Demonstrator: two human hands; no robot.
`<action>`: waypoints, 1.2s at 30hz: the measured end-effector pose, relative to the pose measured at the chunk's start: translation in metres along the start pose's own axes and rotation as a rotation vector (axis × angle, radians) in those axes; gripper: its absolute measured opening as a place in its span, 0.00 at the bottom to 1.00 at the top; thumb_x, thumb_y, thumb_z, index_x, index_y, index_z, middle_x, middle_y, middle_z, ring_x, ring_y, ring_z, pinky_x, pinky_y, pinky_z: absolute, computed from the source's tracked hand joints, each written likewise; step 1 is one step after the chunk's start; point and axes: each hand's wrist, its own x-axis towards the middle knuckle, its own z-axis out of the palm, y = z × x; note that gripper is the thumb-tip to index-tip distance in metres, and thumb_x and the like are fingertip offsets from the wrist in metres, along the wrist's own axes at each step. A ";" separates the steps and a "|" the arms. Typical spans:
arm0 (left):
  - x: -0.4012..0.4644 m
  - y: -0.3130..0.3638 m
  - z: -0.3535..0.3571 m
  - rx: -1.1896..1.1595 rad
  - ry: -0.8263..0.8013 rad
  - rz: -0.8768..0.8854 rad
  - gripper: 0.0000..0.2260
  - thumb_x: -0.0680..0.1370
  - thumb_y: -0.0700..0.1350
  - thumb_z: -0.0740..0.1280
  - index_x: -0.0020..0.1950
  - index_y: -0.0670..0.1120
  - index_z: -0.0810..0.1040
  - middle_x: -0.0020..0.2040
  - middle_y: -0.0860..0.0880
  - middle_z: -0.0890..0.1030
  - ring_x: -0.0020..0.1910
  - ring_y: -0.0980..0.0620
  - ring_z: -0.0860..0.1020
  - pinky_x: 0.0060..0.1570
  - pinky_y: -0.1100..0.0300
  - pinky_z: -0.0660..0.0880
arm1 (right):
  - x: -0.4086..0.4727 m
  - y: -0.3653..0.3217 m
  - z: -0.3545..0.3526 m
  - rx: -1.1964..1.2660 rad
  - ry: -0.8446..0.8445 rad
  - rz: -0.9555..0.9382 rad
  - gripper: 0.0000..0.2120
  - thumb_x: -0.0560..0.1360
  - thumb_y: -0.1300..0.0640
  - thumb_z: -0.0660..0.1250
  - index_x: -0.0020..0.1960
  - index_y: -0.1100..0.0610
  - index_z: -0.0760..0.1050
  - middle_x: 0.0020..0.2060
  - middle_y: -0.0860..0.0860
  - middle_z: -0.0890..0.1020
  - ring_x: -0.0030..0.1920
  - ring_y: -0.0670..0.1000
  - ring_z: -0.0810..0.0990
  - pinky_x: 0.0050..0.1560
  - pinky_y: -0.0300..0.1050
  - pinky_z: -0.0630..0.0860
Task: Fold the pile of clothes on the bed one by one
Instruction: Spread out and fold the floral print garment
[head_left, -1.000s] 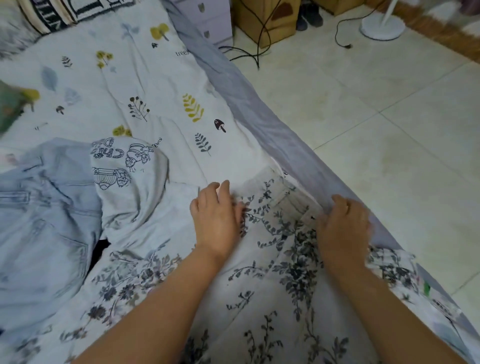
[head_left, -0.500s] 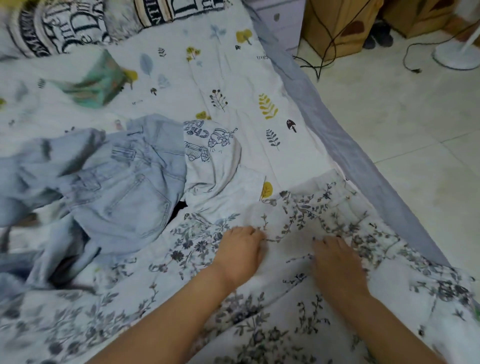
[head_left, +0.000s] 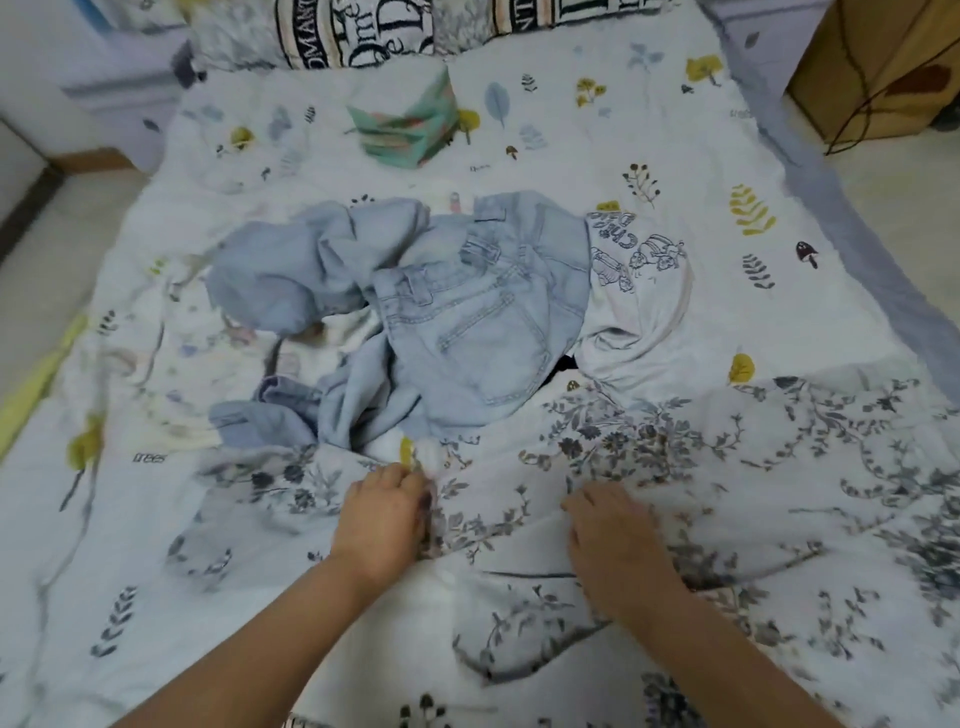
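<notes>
Two bare hands are resting on a white floral-print garment (head_left: 675, 467) spread over a leaf-patterned bed sheet (head_left: 675, 156). The left hand (head_left: 382, 519) is pinching a fold; the right hand (head_left: 613, 540) is lying flat. Light denim jeans (head_left: 467, 322) are lying crumpled beyond, beside a white cartoon-print shirt (head_left: 639, 291).

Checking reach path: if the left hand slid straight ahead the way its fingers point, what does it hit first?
Likely the light blue jeans. The left hand lies on the floral garment, fingers pointing up the bed; a small white fabric bump sits at its fingertips first, then the jeans' lower edge. Depth is unclear.

Soft even indoor light, faint shadows, motion blur, wide-angle edge bending
</notes>
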 end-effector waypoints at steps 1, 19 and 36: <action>-0.005 -0.013 0.004 -0.030 -0.044 -0.037 0.12 0.67 0.48 0.63 0.44 0.43 0.81 0.39 0.43 0.80 0.37 0.40 0.80 0.35 0.52 0.77 | 0.005 -0.013 0.003 -0.012 -0.004 -0.004 0.17 0.50 0.64 0.79 0.37 0.56 0.79 0.33 0.53 0.79 0.33 0.54 0.79 0.27 0.45 0.78; -0.046 -0.070 -0.029 -0.323 -0.143 0.076 0.14 0.73 0.48 0.67 0.52 0.50 0.64 0.37 0.53 0.73 0.41 0.49 0.72 0.38 0.58 0.64 | 0.041 -0.094 -0.044 0.189 -0.350 0.001 0.06 0.79 0.54 0.60 0.44 0.52 0.66 0.35 0.47 0.76 0.40 0.51 0.74 0.53 0.46 0.70; -0.053 -0.152 -0.183 -0.851 -0.737 -0.057 0.16 0.63 0.51 0.68 0.46 0.44 0.80 0.44 0.40 0.83 0.39 0.46 0.79 0.44 0.52 0.75 | 0.051 -0.062 -0.167 0.581 -0.144 0.064 0.16 0.74 0.60 0.67 0.30 0.44 0.76 0.23 0.45 0.73 0.27 0.45 0.69 0.32 0.41 0.63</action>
